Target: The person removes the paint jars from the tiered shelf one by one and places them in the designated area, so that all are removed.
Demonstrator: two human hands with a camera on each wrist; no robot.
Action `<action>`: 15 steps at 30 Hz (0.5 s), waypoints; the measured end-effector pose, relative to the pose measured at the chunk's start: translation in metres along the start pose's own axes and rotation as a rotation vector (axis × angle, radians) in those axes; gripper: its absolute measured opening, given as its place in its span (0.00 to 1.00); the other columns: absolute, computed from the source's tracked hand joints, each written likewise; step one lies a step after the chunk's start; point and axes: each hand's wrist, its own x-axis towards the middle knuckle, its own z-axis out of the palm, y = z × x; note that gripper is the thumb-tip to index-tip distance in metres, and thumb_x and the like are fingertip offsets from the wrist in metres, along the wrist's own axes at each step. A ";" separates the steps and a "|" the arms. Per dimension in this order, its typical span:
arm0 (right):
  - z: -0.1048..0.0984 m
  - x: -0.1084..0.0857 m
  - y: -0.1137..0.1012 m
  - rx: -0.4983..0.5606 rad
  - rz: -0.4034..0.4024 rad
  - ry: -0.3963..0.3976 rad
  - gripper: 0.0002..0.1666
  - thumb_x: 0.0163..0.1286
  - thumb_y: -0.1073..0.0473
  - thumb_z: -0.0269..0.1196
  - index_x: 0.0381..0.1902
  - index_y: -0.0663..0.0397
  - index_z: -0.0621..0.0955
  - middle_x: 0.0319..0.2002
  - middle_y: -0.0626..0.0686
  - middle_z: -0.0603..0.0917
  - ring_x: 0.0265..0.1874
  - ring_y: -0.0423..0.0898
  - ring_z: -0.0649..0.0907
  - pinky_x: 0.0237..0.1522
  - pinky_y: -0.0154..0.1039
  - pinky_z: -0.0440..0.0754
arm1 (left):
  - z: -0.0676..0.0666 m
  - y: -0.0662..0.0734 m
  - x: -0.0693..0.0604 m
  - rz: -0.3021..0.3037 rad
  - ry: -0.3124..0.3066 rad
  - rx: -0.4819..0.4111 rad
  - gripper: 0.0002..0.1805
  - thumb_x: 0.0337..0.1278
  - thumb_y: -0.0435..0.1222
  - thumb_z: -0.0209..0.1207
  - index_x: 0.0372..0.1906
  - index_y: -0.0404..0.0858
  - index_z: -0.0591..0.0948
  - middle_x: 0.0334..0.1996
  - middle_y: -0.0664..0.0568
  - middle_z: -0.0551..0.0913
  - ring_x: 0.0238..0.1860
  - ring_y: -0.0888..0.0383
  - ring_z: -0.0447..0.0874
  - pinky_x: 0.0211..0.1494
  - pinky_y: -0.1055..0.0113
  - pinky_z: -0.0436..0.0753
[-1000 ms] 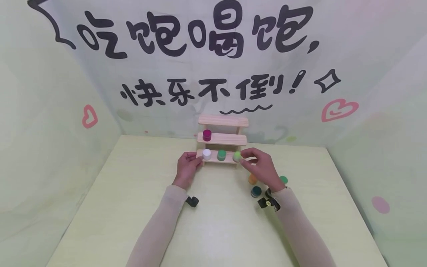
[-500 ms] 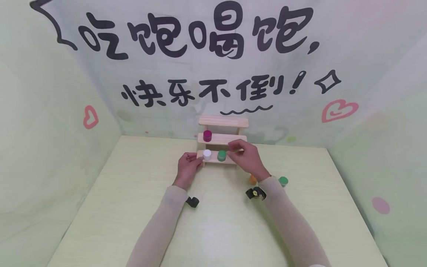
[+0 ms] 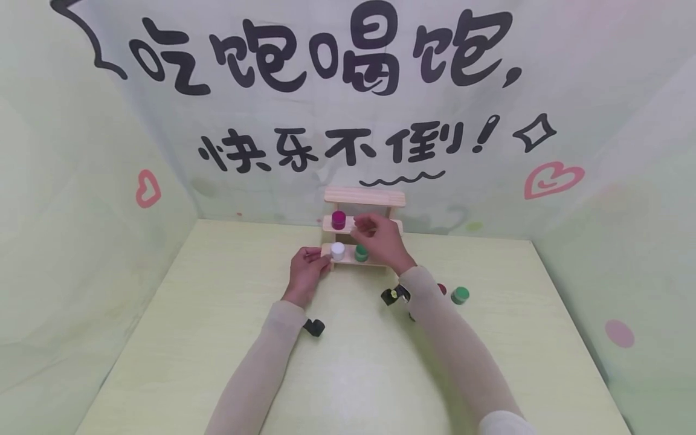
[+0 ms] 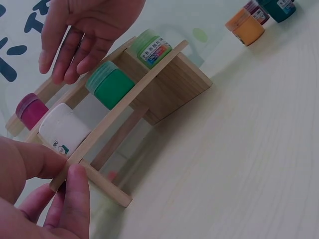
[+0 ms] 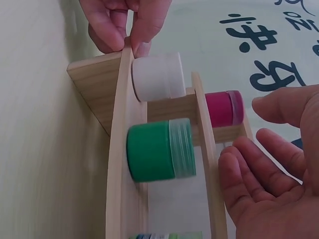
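Observation:
My left hand pinches the left end of the lowest step of the wooden rack, beside the white jar. The green jar and a light green jar stand along the same step. On the middle step is the magenta jar. My right hand is over the middle step with relaxed, slightly bent fingers and nothing in them, its thumb and fingertips close to the magenta jar. In the head view this hand hides the light green jar.
On the table right of the rack stand a green-lidded jar and a red-lidded one, partly behind the right sleeve. An orange jar and a dark teal jar are there too. Behind the rack hangs a printed cloth.
My right hand has left the light green jar at the lowest step's right end and moved left and up towards the magenta jar. My left hand has stayed on the rack.

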 end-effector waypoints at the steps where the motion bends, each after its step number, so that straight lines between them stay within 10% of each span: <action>1: 0.002 0.002 0.000 0.010 0.005 0.001 0.23 0.72 0.52 0.71 0.61 0.53 0.83 0.55 0.53 0.88 0.52 0.50 0.87 0.61 0.47 0.89 | 0.000 -0.001 0.000 0.000 -0.002 -0.001 0.21 0.64 0.28 0.69 0.58 0.34 0.76 0.48 0.44 0.82 0.43 0.56 0.86 0.54 0.66 0.93; 15: 0.026 0.030 -0.009 -0.044 -0.021 -0.020 0.29 0.69 0.52 0.73 0.66 0.49 0.81 0.57 0.53 0.87 0.55 0.50 0.84 0.63 0.48 0.85 | 0.001 0.000 -0.001 0.008 -0.018 -0.004 0.23 0.66 0.28 0.68 0.61 0.31 0.74 0.49 0.43 0.81 0.44 0.57 0.85 0.62 0.61 0.91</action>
